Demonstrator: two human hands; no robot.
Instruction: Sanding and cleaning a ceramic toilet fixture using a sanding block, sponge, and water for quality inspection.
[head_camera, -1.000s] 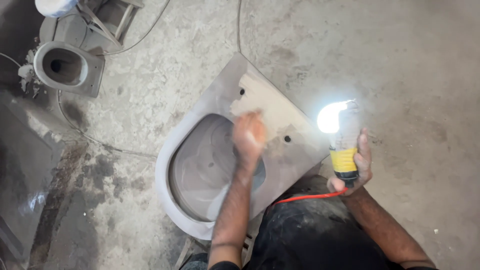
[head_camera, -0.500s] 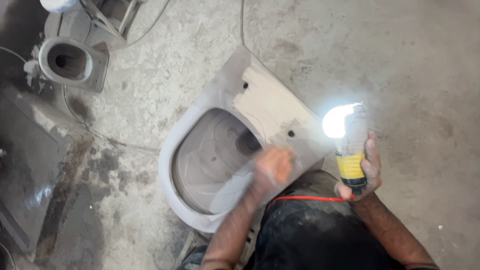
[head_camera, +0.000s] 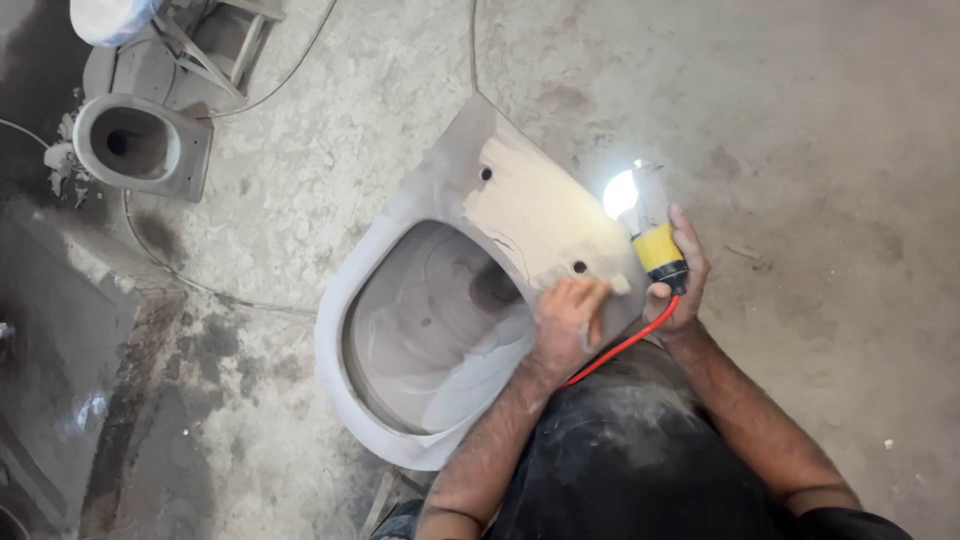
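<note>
Our left hand (head_camera: 566, 322) lies knuckles up on the rear deck of the unglazed grey toilet bowl (head_camera: 345, 300), fingers curled down around a small pale pad (head_camera: 621, 285) whose tip peeks out at the hand's 2 o'clock; we cannot tell what the pad is made of. Our right hand (head_camera: 682, 282), just beside the left at its 3 o'clock, is wrapped tight around the yellow-and-black socket of a lit lamp bulb (head_camera: 622, 192). The bulb points away toward 11 o'clock and hangs over the bowl's far corner, throwing a warm patch of light on the flat deck. A red cable (head_camera: 622, 348) runs from the socket down toward 7 o'clock, passing under our left wrist and over our dark, dusty clothing (head_camera: 640, 450).

In this one head view, the bowl sits at the centre of the frame on the rough concrete floor (head_camera: 800, 120), its oval opening toward 7 o'clock and its flat deck toward 1 o'clock. Two small holes show in the deck, one near the lit patch's far edge, one just beside our left fingertips. At 10 o'clock, well apart from us, a second grey ceramic piece (head_camera: 140, 145) with a round opening stands by a metal frame (head_camera: 215, 40), and thin wires trail across the floor nearby
</note>
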